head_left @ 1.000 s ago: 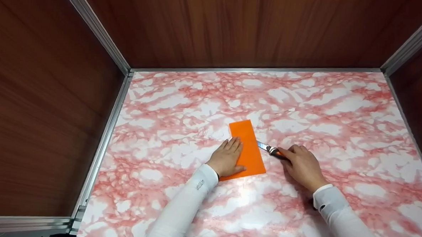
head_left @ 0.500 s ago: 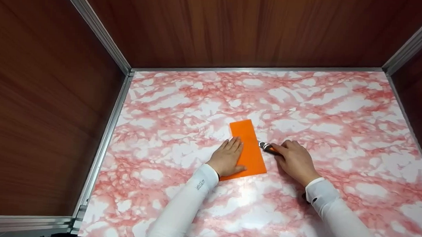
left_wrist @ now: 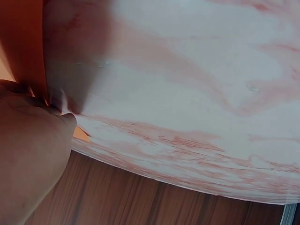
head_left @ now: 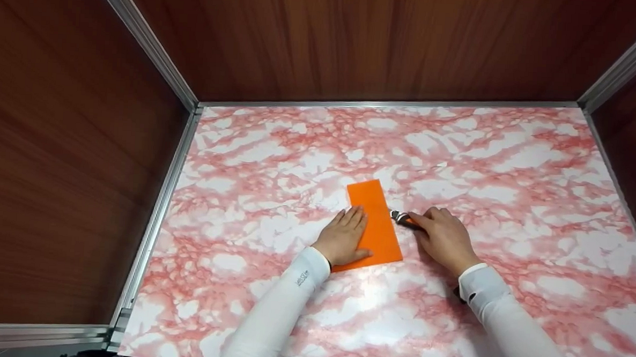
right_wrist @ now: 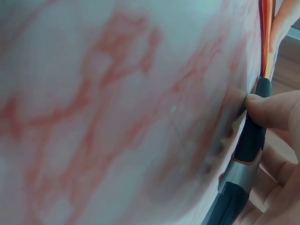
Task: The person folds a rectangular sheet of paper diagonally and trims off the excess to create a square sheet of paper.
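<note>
A folded orange sheet of paper (head_left: pixel 381 229) lies at a slant on the table. My left hand (head_left: pixel 342 237) rests flat on its left part, fingers extended and thumb spread; in the left wrist view that hand (left_wrist: pixel 35 145) sits beside the orange paper (left_wrist: pixel 23 42). From the right, my right hand (head_left: pixel 444 240) grips a utility knife (head_left: pixel 403 220) with a black and orange handle. The knife's front end meets the paper's right edge, and its blade is hidden there, whether between layers or underneath I cannot tell. The right wrist view shows thumb and fingers around the knife handle (right_wrist: pixel 248 145).
The pink-and-white marbled table (head_left: pixel 276 150) extends around the paper. Dark wood panels (head_left: pixel 324 44) with metal rails (head_left: pixel 385 104) bound it at the back, left and right.
My right hand has moved left with the utility knife, and the blade, visible earlier, has gone out of sight at the paper's right edge. My left hand has stayed in place.
</note>
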### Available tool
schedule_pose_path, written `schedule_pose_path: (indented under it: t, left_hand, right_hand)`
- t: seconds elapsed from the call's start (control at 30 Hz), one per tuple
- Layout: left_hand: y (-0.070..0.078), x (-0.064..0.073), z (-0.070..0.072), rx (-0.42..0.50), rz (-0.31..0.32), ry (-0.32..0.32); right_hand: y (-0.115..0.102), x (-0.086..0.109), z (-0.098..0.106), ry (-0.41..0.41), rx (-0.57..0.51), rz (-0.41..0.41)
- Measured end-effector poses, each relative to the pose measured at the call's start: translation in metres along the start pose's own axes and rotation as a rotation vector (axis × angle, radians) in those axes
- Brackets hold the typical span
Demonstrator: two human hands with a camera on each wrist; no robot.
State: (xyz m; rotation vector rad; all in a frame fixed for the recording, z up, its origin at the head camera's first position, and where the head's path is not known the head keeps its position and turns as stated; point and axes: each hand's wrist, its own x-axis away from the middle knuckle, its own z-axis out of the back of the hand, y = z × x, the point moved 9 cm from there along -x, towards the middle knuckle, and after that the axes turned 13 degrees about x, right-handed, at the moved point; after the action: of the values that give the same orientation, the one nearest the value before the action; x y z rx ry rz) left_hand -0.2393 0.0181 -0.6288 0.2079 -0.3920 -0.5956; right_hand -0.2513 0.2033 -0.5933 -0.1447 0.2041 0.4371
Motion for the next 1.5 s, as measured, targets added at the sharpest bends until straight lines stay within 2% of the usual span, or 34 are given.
schedule_pose_path:
  t: [0.3,0.43,0.73,1.03,1.5]
  left_hand:
    - [0.000,0.001,0.001,0.010,0.005,-0.006]
    - [0.000,0.001,0.001,0.016,0.006,-0.005]
    - [-0.001,-0.004,0.001,-0.033,0.034,0.065]
    - [0.000,-0.005,0.002,-0.057,0.036,0.046]
    - [0.000,-0.009,0.005,-0.090,0.041,0.026]
  right_hand:
    - [0.014,0.005,0.004,0.032,0.004,-0.063]
    - [0.015,0.005,0.004,0.037,0.002,-0.064]
    - [0.013,0.006,0.002,0.008,0.007,-0.070]
    - [0.011,0.004,0.003,0.004,0.003,-0.060]
    - [0.003,-0.013,-0.003,-0.020,-0.004,-0.046]
